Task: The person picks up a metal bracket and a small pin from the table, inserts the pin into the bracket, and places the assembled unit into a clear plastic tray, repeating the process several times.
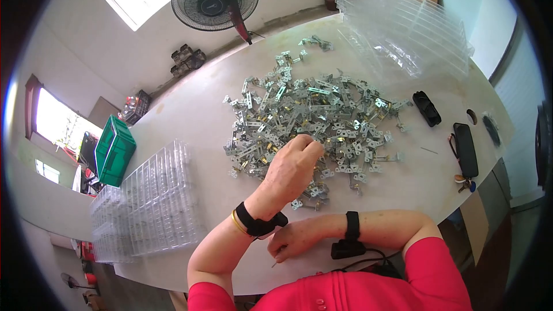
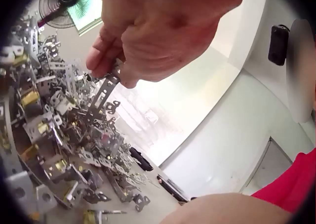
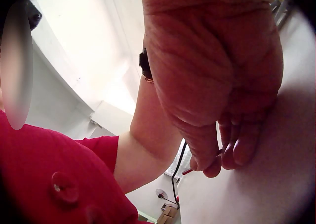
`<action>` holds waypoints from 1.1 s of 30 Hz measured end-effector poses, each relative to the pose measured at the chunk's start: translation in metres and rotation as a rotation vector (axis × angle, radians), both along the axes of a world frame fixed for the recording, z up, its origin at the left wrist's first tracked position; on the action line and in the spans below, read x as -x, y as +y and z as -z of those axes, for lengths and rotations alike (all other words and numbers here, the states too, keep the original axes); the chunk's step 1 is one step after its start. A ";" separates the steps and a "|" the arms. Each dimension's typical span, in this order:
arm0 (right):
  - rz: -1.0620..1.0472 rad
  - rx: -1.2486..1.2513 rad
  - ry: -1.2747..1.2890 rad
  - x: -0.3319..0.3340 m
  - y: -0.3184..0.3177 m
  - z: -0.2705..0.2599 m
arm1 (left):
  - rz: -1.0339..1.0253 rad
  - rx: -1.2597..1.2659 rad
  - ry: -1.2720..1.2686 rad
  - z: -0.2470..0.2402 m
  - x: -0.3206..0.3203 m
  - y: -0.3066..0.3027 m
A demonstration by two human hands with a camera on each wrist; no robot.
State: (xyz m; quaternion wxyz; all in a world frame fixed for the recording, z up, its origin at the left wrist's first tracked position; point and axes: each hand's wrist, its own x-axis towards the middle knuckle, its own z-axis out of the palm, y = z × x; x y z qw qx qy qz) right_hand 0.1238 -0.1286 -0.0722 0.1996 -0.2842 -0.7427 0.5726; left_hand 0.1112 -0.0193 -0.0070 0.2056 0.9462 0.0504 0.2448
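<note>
My left hand [image 1: 291, 170] reaches over the near part of a wide pile of small metal brackets [image 1: 311, 109]. In the left wrist view the thumb and fingers of the left hand [image 2: 158, 36] pinch the top end of a slotted metal bracket [image 2: 104, 94], which slants down over the pile. Close to the body, my right hand [image 1: 296, 239] rests low by the table's near side, fingers curled. A thin, short stick [image 3: 187, 172] with a reddish end pokes out from between the thumb and fingers of the right hand [image 3: 217, 81]; most of it is hidden.
Clear plastic trays [image 1: 161, 201] stand at the left beside a green crate [image 1: 115, 150]. More clear trays [image 1: 403, 34] lie at the far right. A black case [image 1: 426, 109] and a dark pouch with keys [image 1: 465, 150] lie on the right. A fan [image 1: 215, 0] stands behind the table.
</note>
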 end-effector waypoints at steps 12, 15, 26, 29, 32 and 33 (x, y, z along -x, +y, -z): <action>0.070 -0.026 0.064 0.005 0.002 0.014 | -0.250 1.000 -0.004 -0.023 0.043 0.039; 0.062 -0.024 0.043 0.002 0.002 0.006 | -0.322 1.403 -0.012 0.001 0.056 0.051; -0.005 -0.045 0.043 0.001 0.007 0.015 | -0.299 1.723 -0.276 0.004 0.083 0.052; -0.040 -0.043 0.013 0.000 0.008 0.010 | -0.220 1.717 -0.289 0.002 0.097 0.040; -0.079 -0.056 -0.030 -0.004 0.007 -0.009 | -0.160 1.761 -0.312 0.006 0.109 0.028; -0.100 0.002 -0.019 -0.007 0.006 -0.019 | -0.155 1.789 -0.341 0.009 0.113 0.026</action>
